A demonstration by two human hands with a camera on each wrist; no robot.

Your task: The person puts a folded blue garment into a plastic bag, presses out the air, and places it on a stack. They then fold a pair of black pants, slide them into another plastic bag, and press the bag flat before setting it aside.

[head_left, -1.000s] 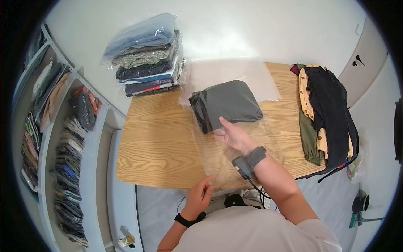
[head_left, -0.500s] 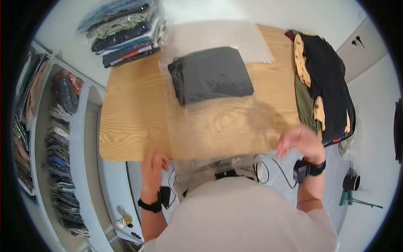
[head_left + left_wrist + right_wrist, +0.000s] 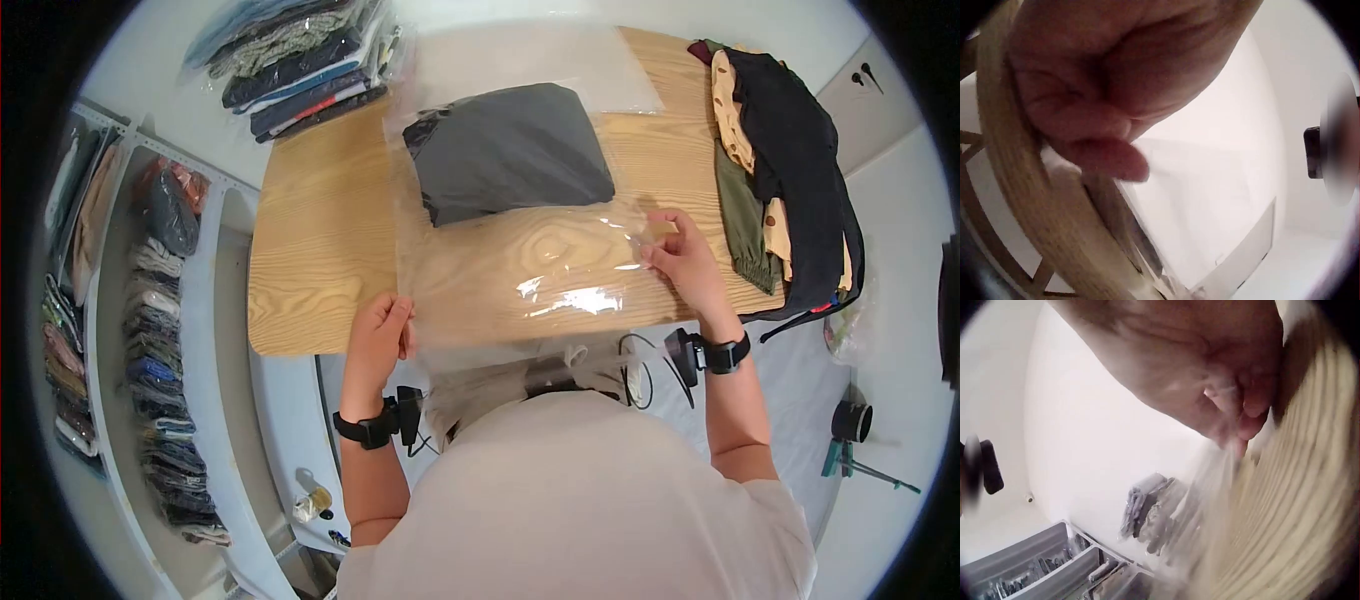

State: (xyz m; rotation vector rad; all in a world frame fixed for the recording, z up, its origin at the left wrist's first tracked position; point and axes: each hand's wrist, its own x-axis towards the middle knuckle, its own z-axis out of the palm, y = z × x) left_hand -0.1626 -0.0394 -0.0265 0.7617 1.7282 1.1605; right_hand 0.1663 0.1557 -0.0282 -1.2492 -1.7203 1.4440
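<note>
A dark grey folded garment [image 3: 512, 152] lies inside a clear plastic bag [image 3: 500, 262] on the wooden table. The bag's unfilled part stretches toward the person and hangs past the table's front edge. With curled fingers, my left hand [image 3: 378, 335] pinches the bag's left edge by the front of the table. Farther up the opposite side, my right hand [image 3: 688, 262] pinches the right edge between thumb and fingers. Gathered film runs down from the right hand [image 3: 1191, 369] in the right wrist view. Curled fingers of the left hand [image 3: 1116, 81] fill the top of the left wrist view.
Flat clear bags [image 3: 520, 60] lie behind the garment. Bagged folded clothes [image 3: 300, 75] are stacked at the back left. Black, yellow and olive clothes [image 3: 790, 170] drape over the table's right end. Shelves packed with clothes [image 3: 165, 370] stand on the left.
My right hand left the garment, swung out to the right, then came to the bag's right edge. The left hand moved left and now pinches the left edge. The bag's front is spread wider.
</note>
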